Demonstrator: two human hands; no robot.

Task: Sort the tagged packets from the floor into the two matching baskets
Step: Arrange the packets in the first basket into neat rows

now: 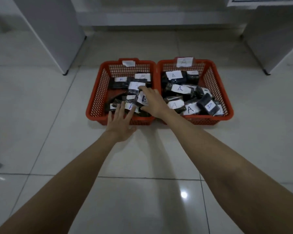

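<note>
Two red baskets stand side by side on the tiled floor. The left basket holds several dark packets with white B tags; the right basket carries an A label and holds several dark packets tagged A. My right hand reaches over the left basket and holds a B-tagged packet between fingers and thumb. My left hand is spread flat with straight fingers over the left basket's front rim, its fingertips touching a packet there.
White cabinets stand at the back left and back right on thin dark feet. A white wall base runs behind the baskets. Glossy floor tiles stretch between me and the baskets, with no packets lying on them.
</note>
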